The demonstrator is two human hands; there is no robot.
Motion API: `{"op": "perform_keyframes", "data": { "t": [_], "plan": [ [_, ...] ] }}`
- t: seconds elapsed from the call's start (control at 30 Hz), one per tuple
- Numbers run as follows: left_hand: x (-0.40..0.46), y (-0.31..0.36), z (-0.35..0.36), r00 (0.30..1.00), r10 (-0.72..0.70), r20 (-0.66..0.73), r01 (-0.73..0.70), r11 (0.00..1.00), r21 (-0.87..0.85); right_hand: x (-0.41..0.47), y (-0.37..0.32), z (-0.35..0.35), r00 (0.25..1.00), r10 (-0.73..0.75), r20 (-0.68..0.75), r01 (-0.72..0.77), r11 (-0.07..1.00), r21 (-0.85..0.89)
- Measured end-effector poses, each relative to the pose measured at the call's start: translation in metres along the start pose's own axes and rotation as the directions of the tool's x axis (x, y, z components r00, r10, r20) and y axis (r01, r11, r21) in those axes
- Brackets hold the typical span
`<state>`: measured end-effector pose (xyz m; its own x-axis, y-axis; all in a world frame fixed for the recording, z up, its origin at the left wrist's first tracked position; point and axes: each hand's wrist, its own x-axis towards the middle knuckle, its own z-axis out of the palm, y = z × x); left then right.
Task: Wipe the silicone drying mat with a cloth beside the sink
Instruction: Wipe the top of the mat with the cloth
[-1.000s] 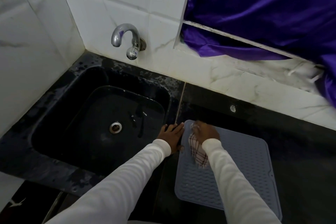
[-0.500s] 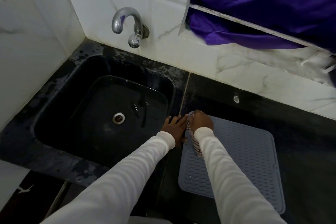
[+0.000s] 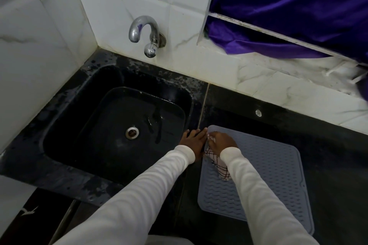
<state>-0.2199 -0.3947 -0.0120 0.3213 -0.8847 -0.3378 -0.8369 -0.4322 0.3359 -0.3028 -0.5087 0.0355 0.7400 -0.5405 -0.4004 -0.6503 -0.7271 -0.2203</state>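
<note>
A grey-blue silicone drying mat (image 3: 276, 177) with a wavy ridged surface lies flat on the black counter, to the right of the sink. My right hand (image 3: 221, 142) is closed on a white cloth with dark red checks (image 3: 218, 164) and presses it onto the mat's far left corner. The cloth trails back under my wrist. My left hand (image 3: 192, 140) lies flat with fingers spread on the counter strip between sink and mat, touching the mat's left edge.
A black sink (image 3: 119, 125) with a metal drain (image 3: 131, 133) fills the left side, under a chrome tap (image 3: 146, 35) on white tiles. Black counter (image 3: 328, 161) runs right of the mat. A purple curtain (image 3: 294, 6) hangs over the window ledge behind.
My right hand has slid the cloth from a little inside the mat up to its far left corner, close against my left hand. The left hand stays planted.
</note>
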Motion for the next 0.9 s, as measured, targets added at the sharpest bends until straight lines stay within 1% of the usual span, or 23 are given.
{"op": "perform_keyframes", "data": {
  "t": [0.13,0.27,0.53,0.67,0.77,0.9],
  "plan": [
    [0.000,0.002,-0.001,1.000,-0.013,0.000,0.013,1.000,-0.005,-0.018,0.000,0.005,0.998,-0.046,0.043,0.048,0.998,-0.043],
    [0.001,0.002,0.002,1.000,-0.013,-0.006,0.013,1.000,-0.003,-0.033,-0.005,0.011,0.997,-0.057,0.046,0.061,0.995,-0.078],
    [0.001,0.005,0.005,0.999,-0.034,-0.006,0.034,0.999,0.009,-0.062,0.000,0.022,0.991,-0.079,0.110,0.092,0.989,-0.117],
    [0.000,0.005,0.006,0.999,-0.035,-0.016,0.035,0.999,0.002,-0.076,0.001,0.024,0.992,-0.043,0.116,0.053,0.995,-0.087],
    [-0.001,0.005,0.006,0.999,-0.039,-0.024,0.039,0.999,-0.001,-0.085,0.000,0.026,0.995,-0.012,0.095,0.022,0.995,-0.099],
    [-0.002,0.006,0.006,0.999,-0.041,-0.024,0.041,0.999,0.003,-0.101,0.004,0.033,0.997,0.023,0.070,-0.021,0.999,-0.032]
  ]
}}
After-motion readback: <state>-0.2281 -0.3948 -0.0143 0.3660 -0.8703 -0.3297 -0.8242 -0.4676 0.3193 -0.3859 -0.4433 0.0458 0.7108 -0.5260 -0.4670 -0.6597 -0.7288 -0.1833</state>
